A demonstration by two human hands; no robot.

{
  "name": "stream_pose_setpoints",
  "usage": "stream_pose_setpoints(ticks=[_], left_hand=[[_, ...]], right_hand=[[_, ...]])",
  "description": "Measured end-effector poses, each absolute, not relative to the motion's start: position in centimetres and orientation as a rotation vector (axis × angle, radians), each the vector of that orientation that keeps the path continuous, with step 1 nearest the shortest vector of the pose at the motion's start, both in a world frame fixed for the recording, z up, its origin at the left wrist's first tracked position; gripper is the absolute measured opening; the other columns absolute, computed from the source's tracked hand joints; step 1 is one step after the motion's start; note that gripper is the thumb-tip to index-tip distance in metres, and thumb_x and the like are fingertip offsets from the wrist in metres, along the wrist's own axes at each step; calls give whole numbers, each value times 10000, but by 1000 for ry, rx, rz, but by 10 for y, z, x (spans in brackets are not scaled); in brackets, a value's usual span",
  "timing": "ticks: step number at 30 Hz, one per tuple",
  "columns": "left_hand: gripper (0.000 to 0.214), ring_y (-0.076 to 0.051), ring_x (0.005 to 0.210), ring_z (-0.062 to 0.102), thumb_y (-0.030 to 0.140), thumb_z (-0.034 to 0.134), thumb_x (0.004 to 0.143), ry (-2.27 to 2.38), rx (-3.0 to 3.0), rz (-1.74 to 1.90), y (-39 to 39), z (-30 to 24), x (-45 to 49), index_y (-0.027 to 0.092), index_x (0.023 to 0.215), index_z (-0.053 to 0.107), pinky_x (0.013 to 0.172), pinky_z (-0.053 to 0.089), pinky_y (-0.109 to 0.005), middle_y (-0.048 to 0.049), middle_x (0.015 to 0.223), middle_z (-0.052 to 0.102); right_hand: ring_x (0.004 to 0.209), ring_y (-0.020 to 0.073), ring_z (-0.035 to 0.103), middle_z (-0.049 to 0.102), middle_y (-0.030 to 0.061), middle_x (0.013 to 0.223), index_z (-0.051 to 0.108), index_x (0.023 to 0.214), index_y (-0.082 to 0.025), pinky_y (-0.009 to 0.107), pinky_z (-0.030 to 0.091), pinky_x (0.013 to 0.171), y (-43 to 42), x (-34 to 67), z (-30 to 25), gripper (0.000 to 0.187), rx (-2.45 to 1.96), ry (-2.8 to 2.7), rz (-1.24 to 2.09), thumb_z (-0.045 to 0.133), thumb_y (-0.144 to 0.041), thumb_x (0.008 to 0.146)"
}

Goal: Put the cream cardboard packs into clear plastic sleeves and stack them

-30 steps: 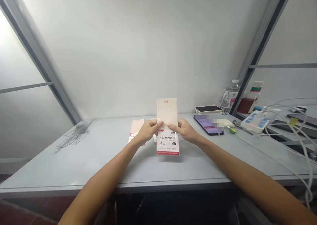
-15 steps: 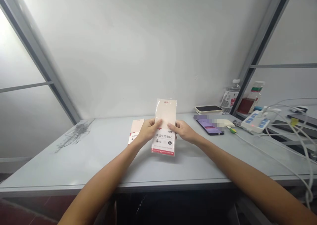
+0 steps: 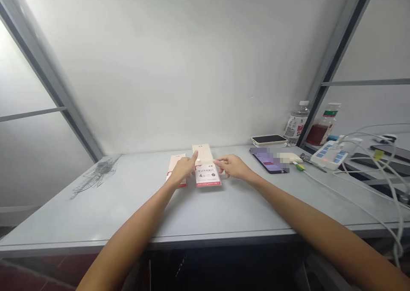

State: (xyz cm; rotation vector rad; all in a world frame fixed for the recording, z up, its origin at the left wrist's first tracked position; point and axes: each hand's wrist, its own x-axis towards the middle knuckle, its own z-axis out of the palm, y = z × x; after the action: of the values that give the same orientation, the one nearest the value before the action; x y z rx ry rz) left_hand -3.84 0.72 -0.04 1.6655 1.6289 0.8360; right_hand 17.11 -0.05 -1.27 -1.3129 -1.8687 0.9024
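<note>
A flat ruler set packet point(image 3: 207, 178), cream at the top and white with dark print and a red strip at the bottom, lies low at the desk surface. My left hand point(image 3: 185, 168) grips its left edge, thumb pointing up along the front. At the right edge, my right hand point(image 3: 235, 167) pinches it lightly with thumb and fingers. A second similar packet point(image 3: 173, 161) rests on the desk to the left, partly hidden behind my left hand.
On the right of the grey desk point(image 3: 105, 214) lie a purple-screened phone point(image 3: 268, 161), a phone on a white box point(image 3: 269, 140) and a power strip point(image 3: 329, 155) with tangled cables. Two bottles, one clear point(image 3: 297, 124) and one with red liquid point(image 3: 320, 131), stand near the wall. Dark scribbles point(image 3: 96, 176) mark the left side.
Both hands have brought the held packet down and away from me, from upright in the air to the desk beside the other packet.
</note>
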Motion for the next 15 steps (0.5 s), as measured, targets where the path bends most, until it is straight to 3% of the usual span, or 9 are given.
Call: stream_pose_setpoints(ticks=[4,10,15], left_hand=[[537,-194,494,546,683,528,599,1843,1721,765,12,2,-50,187,801,574,514,310,-271,-44,538,608],[453,-274,580,577,653,555,572,2078,1828,523,22,14,-71,206,536,492,564,341,-332,-77,503,559],[458,-343,684,596,618,671,429,2237,1710,263,28,19,-96,203,474,482,604,369,-372,-105,530,589]], right_hand=[[434,125,517,662,34,662,654,859,-190,267,384,485,4,180,-12,432,-1490,-1991,669,458,-567,783],[766,232,590,658,96,826,624,865,-187,296,374,607,12,204,-9,374,-1744,-1944,312,473,-520,787],[813,302,583,632,170,856,585,802,-152,343,385,619,25,224,-18,472,-1958,-1892,256,521,-610,710]])
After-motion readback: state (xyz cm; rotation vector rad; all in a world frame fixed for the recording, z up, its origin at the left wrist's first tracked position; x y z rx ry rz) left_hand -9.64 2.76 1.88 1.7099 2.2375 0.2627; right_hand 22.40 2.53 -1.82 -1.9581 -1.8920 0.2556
